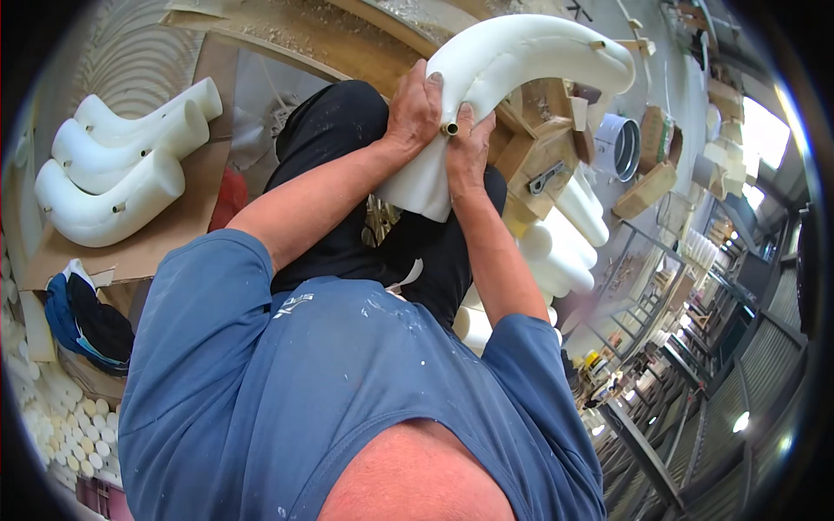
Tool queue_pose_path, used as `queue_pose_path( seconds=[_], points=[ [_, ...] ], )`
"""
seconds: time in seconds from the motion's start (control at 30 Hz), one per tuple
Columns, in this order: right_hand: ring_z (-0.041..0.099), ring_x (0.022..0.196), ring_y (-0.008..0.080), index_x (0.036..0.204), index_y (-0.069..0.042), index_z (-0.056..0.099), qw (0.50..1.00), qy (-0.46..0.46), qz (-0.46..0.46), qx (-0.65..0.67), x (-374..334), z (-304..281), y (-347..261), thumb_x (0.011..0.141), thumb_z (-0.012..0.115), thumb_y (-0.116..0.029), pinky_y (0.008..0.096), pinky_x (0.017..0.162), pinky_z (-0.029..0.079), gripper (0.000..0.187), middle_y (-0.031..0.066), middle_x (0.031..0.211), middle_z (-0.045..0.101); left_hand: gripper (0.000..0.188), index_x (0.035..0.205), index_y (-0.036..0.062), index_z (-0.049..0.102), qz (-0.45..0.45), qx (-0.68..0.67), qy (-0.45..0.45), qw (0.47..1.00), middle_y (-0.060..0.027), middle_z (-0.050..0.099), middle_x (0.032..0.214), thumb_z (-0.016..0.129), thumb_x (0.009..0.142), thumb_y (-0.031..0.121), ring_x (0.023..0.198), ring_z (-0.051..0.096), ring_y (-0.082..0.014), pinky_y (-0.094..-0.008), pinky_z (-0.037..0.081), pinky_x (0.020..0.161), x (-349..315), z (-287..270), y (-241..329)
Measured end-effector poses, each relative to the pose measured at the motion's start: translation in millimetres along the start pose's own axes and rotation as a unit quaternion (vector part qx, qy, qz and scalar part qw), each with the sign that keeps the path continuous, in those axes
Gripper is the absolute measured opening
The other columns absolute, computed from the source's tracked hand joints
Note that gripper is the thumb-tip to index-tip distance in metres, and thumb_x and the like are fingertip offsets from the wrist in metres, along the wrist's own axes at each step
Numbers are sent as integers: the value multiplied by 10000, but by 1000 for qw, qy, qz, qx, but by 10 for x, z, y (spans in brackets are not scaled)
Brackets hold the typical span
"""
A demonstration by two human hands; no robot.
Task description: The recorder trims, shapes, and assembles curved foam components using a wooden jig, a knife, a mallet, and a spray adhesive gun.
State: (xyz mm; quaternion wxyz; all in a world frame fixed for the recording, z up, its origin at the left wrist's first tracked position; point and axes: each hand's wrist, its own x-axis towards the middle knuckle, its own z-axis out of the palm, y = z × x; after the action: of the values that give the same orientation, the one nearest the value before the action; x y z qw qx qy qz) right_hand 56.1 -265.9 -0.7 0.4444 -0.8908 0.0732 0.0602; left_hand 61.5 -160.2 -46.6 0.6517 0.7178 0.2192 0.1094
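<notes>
A thick white curved tube [521, 56], bent like an elbow, rises from between my knees and arcs away to the right. My left hand [415, 111] is wrapped round its left side, with the thumb pressed on the surface. On the opposite side my right hand [470, 149] grips the same tube, its thumb beside a small brass-coloured fitting [449, 129] that sticks out toward me. Another small fitting [598, 44] shows near the tube's far end. The lower end flares out over my lap. Most fingertips are hidden behind the tube.
Several similar curved tubes [109, 204] lie on brown cardboard [201, 187] at left, above a dark cloth bundle [87, 317]. A dusty wooden bench [295, 39] runs ahead. At right stand a wooden block holding a metal tool [546, 178], white tubes [556, 256] and a metal ring [617, 148].
</notes>
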Motion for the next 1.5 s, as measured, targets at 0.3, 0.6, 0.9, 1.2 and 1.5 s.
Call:
queue_pose_path(
  seconds=[0.3,0.6,0.9,1.2,1.5],
  points=[
    [642,1076,257,1393,62,512,990,11,126,68,71,-181,-414,990,631,-423,392,893,526,642,200,1279,627,691,1535,-37,316,19,-41,-117,992,-310,459,1476,396,1063,461,1369,455,-467,-447,325,1174,-301,-520,385],
    [393,1452,436,1542,153,242,997,-61,-43,-19,-339,-208,-147,1053,486,-476,417,1191,317,834,369,1532,392,599,1534,-5,351,83,180,-51,979,-314,441,1488,402,1075,377,1351,477,-455,-488,387,1135,-377,-686,264],
    [483,1312,506,1487,157,320,989,66,-102,-87,-300,90,-56,1055,518,-302,481,1122,382,660,384,1410,481,537,1473,-36,426,198,251,14,947,-322,542,1380,494,1044,280,1151,623,-475,-483,573,877,-447,-364,173],
    [480,1332,463,1472,131,366,994,51,-91,-43,-219,59,-24,1033,538,-305,476,1110,393,643,351,1428,487,535,1471,1,452,213,213,35,953,-319,550,1379,503,1040,314,1182,608,-466,-479,540,961,-394,-379,98],
    [610,1270,355,1549,35,353,991,-3,-45,124,-600,-248,-39,1069,461,-288,388,1069,454,588,286,1417,576,578,1472,-69,436,213,135,-46,967,-330,466,1465,486,1070,342,1389,430,-466,-462,357,1171,-736,-739,199]
  ],
)
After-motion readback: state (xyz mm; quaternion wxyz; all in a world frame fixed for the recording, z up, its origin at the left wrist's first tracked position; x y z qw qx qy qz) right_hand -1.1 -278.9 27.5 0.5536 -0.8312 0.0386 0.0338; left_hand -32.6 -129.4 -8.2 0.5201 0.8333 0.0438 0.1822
